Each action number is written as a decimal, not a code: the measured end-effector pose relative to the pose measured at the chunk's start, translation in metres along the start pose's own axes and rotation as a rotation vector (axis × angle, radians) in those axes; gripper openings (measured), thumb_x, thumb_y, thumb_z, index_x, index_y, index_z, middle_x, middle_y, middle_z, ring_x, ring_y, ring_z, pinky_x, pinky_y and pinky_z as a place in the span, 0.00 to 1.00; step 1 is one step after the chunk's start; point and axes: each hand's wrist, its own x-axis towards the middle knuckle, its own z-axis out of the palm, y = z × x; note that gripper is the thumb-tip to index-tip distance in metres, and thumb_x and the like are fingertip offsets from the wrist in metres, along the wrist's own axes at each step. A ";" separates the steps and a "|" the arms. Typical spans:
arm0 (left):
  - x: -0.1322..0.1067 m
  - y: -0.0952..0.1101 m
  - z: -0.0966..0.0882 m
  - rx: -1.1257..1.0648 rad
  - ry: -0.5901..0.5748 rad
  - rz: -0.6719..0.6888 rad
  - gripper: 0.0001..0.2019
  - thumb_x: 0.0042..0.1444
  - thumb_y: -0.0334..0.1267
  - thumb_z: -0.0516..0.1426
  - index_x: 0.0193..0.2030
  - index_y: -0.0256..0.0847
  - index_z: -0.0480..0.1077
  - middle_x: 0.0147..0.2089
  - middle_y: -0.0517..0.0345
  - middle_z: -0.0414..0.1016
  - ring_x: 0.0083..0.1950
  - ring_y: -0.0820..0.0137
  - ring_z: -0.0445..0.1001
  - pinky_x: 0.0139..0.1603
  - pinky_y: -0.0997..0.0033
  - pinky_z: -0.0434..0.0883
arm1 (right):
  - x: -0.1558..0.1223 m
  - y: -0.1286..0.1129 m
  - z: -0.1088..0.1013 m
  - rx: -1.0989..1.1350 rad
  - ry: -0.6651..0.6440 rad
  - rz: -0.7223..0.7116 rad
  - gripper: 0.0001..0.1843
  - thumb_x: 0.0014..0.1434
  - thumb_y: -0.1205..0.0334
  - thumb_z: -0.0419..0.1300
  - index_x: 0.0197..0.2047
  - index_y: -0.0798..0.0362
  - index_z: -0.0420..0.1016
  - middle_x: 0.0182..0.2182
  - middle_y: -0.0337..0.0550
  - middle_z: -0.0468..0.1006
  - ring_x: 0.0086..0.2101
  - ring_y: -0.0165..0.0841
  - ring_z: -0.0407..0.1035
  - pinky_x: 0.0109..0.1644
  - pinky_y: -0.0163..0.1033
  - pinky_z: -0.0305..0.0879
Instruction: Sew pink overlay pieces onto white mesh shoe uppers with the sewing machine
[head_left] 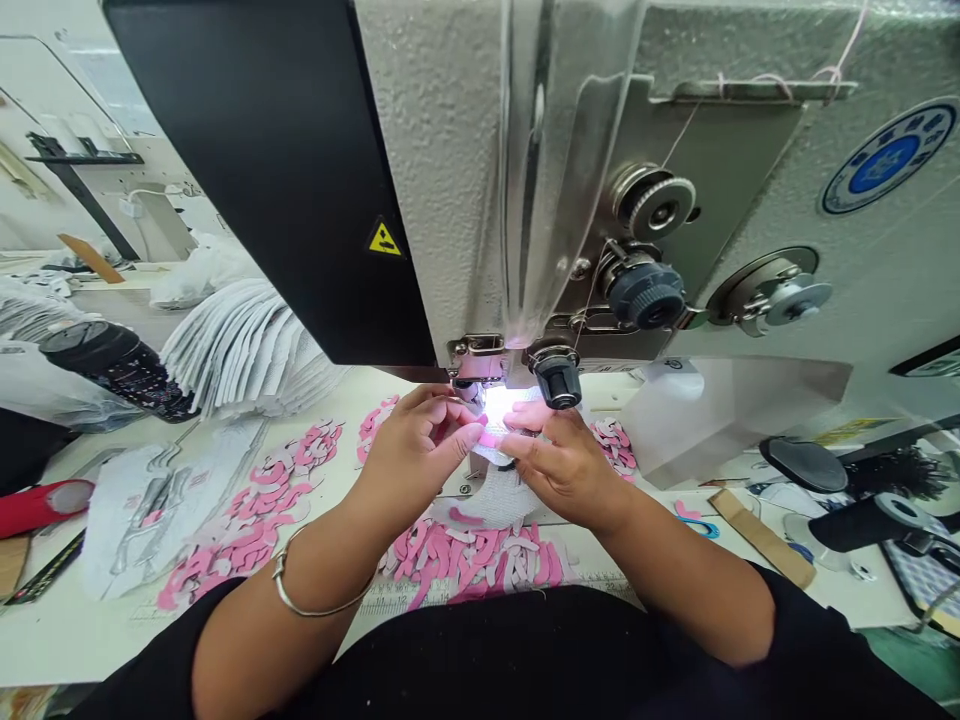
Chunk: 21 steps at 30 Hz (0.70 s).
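Observation:
A sewing machine [450,200] stands before me, its lamp lighting the needle area brightly. Under the presser foot [472,395] lies a white fabric piece [502,500], which hangs toward me. My left hand [431,435] is closed, thumb and forefinger pinching a small pink fabric strip [489,438] beside the foot. From the other side, my right hand [562,460] presses its bent fingers on the white fabric close to the same strip. Glare hides the exact fingertip contact. Many curved pink fabric pieces [472,555] are heaped nearest my body.
More pink pieces [259,510] spread at the left, near a stack of white fabric [247,345] and a dark patterned roll [112,360]. At the right lie a brown strip [761,535], blue snips [697,522] and a black thread spool [862,522]. The machine head overhangs both hands.

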 end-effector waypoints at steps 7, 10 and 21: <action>-0.001 -0.001 0.003 -0.176 -0.057 -0.077 0.08 0.56 0.43 0.60 0.32 0.41 0.75 0.47 0.50 0.75 0.46 0.62 0.74 0.40 0.65 0.72 | -0.004 0.004 0.001 0.040 0.012 -0.031 0.15 0.61 0.72 0.59 0.49 0.45 0.75 0.48 0.44 0.76 0.48 0.36 0.71 0.52 0.47 0.70; 0.001 -0.002 0.004 -0.199 -0.053 -0.080 0.08 0.55 0.43 0.61 0.31 0.41 0.75 0.43 0.52 0.74 0.44 0.63 0.73 0.36 0.68 0.70 | -0.004 0.004 0.000 0.040 0.007 -0.022 0.15 0.61 0.72 0.59 0.48 0.46 0.75 0.47 0.44 0.76 0.49 0.37 0.70 0.51 0.47 0.70; 0.003 -0.008 0.009 -0.277 -0.083 -0.225 0.09 0.53 0.45 0.62 0.34 0.42 0.72 0.34 0.59 0.73 0.28 0.73 0.65 0.28 0.71 0.62 | -0.001 0.004 0.000 0.050 0.003 -0.001 0.15 0.62 0.73 0.57 0.47 0.45 0.76 0.45 0.43 0.77 0.50 0.37 0.70 0.53 0.46 0.70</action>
